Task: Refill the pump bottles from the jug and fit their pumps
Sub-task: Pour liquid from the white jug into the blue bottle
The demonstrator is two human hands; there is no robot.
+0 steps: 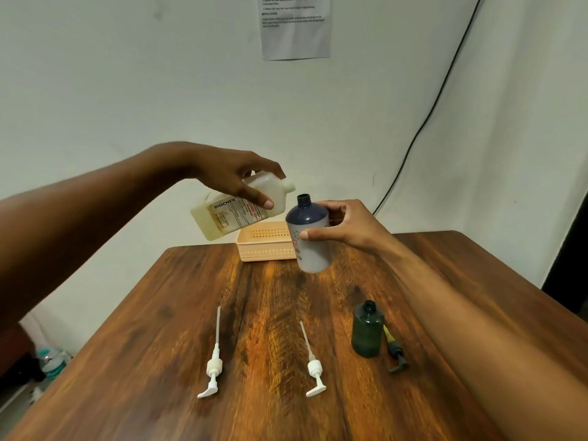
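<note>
My left hand (pixel 237 178) grips a translucent white jug (pixel 229 214) with a printed label, tilted so its open spout points right, just above and left of a bottle's neck. My right hand (pixel 343 226) holds that dark blue pump bottle (pixel 310 240) with a pale label, upright and lifted above the wooden table (pixel 270 313), its neck open. A small dark green bottle (pixel 367 329) stands uncapped at the right, a dark pump (pixel 396 354) lying beside it. Two white pumps, one on the left (pixel 212 367) and one on the right (pixel 315 370), lie flat near the front.
A peach plastic basket (pixel 265 241) sits at the table's far edge against the white wall, right behind the held bottle. A black cable (pixel 423 122) hangs down the wall at the right. Beyond the table's left edge, a water bottle (pixel 51 361) stands low.
</note>
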